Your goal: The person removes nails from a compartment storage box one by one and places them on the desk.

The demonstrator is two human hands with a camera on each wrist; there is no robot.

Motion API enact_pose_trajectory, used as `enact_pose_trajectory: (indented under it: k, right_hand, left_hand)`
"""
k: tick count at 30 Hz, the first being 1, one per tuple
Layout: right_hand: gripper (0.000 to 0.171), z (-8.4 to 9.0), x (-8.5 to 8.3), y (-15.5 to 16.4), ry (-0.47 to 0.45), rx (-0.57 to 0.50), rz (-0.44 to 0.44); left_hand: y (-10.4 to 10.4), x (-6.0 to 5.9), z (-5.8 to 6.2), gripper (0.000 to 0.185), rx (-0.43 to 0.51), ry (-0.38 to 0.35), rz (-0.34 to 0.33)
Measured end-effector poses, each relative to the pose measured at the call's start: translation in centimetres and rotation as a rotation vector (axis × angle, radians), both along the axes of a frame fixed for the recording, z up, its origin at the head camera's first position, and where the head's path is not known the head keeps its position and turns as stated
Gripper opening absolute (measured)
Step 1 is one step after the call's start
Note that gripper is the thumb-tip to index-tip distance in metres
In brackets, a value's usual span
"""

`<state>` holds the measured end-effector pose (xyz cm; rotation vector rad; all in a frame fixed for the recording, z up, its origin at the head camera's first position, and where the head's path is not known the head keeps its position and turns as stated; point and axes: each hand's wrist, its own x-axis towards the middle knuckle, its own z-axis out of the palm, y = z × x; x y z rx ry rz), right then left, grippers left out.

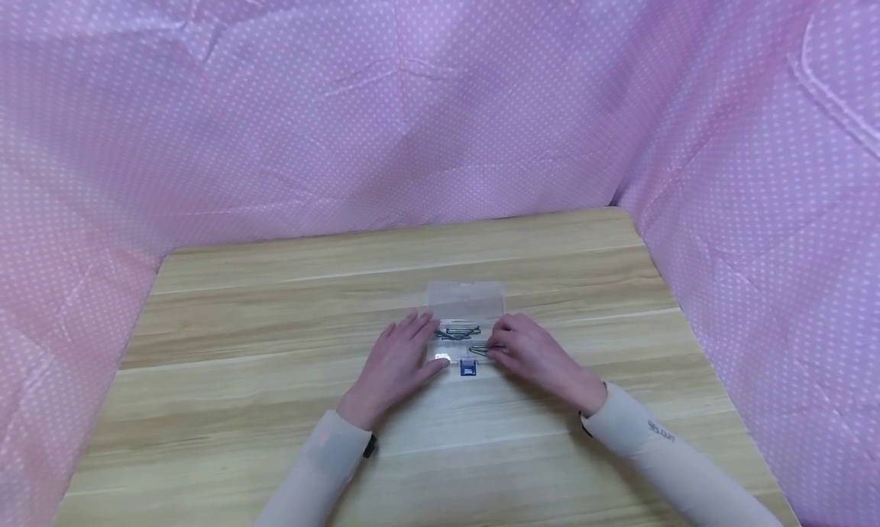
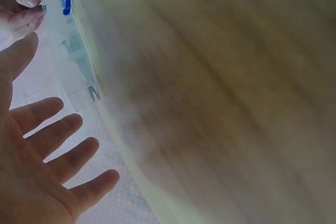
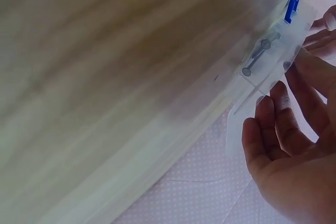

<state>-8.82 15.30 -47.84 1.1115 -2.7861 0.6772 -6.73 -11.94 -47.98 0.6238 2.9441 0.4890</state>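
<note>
Resting on a wooden table (image 1: 275, 336), a clear box (image 1: 464, 321) sits with lid back; the left hand (image 1: 399, 363) lies flat beside it, the right hand (image 1: 532, 355) pinches a pin (image 1: 481, 350). Left wrist: fingers (image 2: 58, 129) spread, relaxed. Right wrist: fingers (image 3: 275, 124) touch the box (image 3: 273, 59).

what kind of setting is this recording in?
Likely a staged recording booth, not a real workplace: pink dotted cloth walls off a wooden table on three sides, and both hands work at one small clear plastic box.
</note>
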Motion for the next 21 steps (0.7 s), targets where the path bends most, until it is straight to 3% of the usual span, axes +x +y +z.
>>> enact_pose_trajectory:
  k: [10, 21]
  right_hand:
    - [0.009, 0.6, -0.7, -0.3, -0.089, 0.053, 0.017]
    - [0.008, 0.4, -1.6, -0.2, -0.025, 0.140, 0.062]
  left_hand:
    - [0.0, -0.2, -0.1, 0.073, 0.012, 0.002, 0.001]
    - [-0.1, -0.1, 0.0, 0.067, 0.014, -0.002, -0.010]
